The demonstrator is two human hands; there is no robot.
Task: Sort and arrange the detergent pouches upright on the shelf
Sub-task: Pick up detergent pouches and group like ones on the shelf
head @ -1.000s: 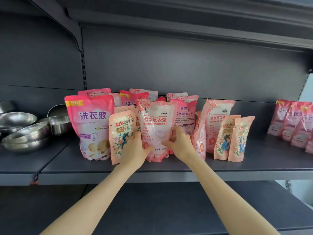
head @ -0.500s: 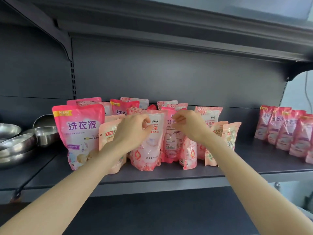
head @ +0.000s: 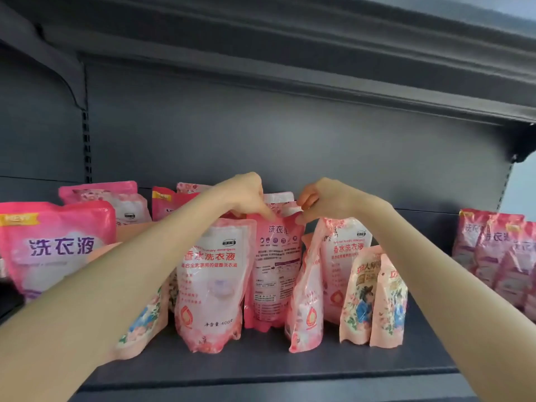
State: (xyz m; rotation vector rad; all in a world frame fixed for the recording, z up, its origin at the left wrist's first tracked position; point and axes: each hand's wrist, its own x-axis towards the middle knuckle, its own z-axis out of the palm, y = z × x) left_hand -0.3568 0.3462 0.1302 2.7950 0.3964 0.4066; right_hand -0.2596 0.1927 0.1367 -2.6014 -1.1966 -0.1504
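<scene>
Both hands pinch the top of a back-row pouch.

The left hand and right hand have fingers clamped on its top seam; it stands mid-shelf behind the front pouches. Best lifted straight up, clear of its close neighbours, which look easy to topple. Open room lies right of the cluster and along the front edge.

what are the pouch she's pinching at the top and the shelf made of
Pinched pouch: looks like soft glossy plastic film; it creases and shines under both hands' fingers. Shelf: probably painted metal, matte dark grey, with a slotted upright at the back.
</scene>
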